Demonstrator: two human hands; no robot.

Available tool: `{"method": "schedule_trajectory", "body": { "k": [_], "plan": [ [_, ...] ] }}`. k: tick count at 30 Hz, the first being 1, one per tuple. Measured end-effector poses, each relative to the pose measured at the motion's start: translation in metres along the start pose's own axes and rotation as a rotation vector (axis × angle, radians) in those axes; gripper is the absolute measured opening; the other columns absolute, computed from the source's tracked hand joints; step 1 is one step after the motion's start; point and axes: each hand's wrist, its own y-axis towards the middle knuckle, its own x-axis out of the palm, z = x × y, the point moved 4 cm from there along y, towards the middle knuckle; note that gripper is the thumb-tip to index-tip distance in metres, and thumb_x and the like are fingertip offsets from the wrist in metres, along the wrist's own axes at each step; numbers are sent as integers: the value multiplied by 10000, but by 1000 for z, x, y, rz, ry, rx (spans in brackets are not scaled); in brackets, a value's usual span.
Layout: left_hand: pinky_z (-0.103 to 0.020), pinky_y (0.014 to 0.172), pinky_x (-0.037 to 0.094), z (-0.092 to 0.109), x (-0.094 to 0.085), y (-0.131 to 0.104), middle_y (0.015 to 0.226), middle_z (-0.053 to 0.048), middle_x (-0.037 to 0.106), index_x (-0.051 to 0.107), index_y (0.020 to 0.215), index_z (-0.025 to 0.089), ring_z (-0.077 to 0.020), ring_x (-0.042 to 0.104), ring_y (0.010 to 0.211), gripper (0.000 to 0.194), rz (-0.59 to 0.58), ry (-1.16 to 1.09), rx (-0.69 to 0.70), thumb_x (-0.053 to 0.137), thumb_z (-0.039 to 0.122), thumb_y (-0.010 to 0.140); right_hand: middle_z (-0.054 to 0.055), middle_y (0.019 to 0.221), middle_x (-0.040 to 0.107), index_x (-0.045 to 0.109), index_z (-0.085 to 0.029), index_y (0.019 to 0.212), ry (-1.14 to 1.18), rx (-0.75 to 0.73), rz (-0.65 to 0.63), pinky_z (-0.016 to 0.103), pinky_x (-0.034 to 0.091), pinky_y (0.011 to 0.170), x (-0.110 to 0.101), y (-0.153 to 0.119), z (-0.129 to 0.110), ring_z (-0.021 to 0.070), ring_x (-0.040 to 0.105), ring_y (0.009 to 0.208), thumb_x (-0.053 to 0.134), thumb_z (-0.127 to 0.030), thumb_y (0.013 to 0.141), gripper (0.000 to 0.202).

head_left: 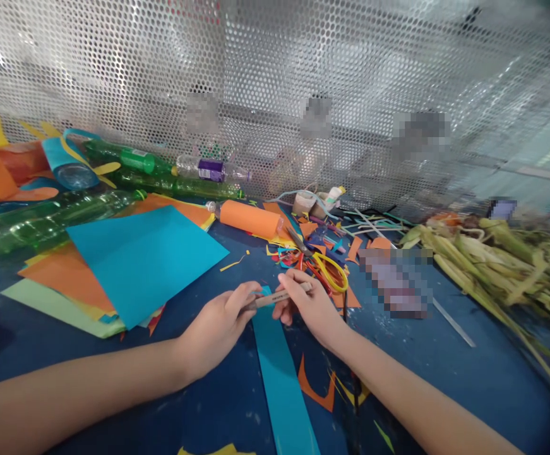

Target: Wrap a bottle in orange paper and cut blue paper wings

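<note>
Here, left hand (220,328) and right hand (313,309) pinching opposite ends of grey pen (277,297), probably to keep it steady; pen spanning far end of blue strip (281,379), contact unclear.

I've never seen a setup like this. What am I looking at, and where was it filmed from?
There is no machine here: these are a person's bare left hand and right hand. The single picture comes from a camera worn on the head, looking forward and down. Both hands hold what looks like a grey pen, above a blue paper strip. Around them on the dark blue table lie paper sheets, scissors with yellow handles, an orange-wrapped bottle, green bottles and, far right, leafy husks. Behind stands a perforated screen.
</note>
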Motion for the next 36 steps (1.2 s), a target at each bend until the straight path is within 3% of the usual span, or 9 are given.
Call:
{"method": "schedule_trajectory", "body": {
  "k": [6,9,13,15,17,20,24,32,36],
  "plan": [
    [-359,813,515,1,1,-1,1060,-69,654,422,1128,218,-214,637,959,294,14,12,17,397,128,850,-16,480,639,454,-194,679,18,81,-36,172,426,368,4,-1,-1,90,522,347,490,-447,843,304],
    [-330,865,504,0,-1,0,1121,-48,629,386,1182,249,-185,604,1038,347,35,-104,-8,432,162,849,-34,439,591,479,-194,680,-102,23,-36,177,382,365,2,-1,-13,83,462,327,467,-439,848,297],
    [-403,989,420,-1,-9,2,1281,-80,504,371,1242,252,-221,470,1207,404,158,-39,-40,479,287,854,-76,367,384,493,-197,662,-396,-206,286,199,321,407,-37,6,-40,93,388,351,399,-376,878,296],
    [-445,1013,381,0,-11,3,1280,-96,490,410,1229,229,-247,417,1240,373,180,72,-17,449,316,868,-27,536,537,510,-199,783,-714,-326,514,219,366,494,-68,9,-54,127,515,491,427,-350,867,192],
    [-473,1024,353,0,-10,3,1272,-116,490,422,1251,196,-274,378,1255,409,146,169,8,438,343,869,49,786,648,503,-189,946,-1089,-305,616,251,395,607,-97,14,-59,181,605,689,450,-299,853,154],
    [-518,1021,326,-1,-6,3,1289,-158,472,405,1313,142,-341,334,1264,594,46,285,0,468,479,828,76,791,660,490,-178,1010,-1531,31,606,261,355,572,-133,21,-49,208,621,692,380,-223,872,182],
    [-530,1016,309,-4,-5,3,1293,-194,452,431,1317,99,-391,313,1257,762,-46,361,-38,468,620,762,119,754,661,542,-157,915,-1616,172,541,279,336,561,-149,22,-37,245,634,701,428,-181,832,142],
    [-494,982,355,0,-9,5,1167,-112,499,556,1135,203,-334,379,1186,458,-21,270,19,561,472,765,86,733,676,612,-172,693,-1602,276,303,251,337,554,-157,21,-40,206,632,715,526,-167,747,101],
    [-473,981,362,2,-10,6,1125,-81,535,515,1071,216,-292,435,1139,357,22,102,16,606,326,744,100,738,676,630,-166,749,-1588,264,343,259,336,538,-155,17,-52,217,629,694,497,-190,773,137]
  ]
}}
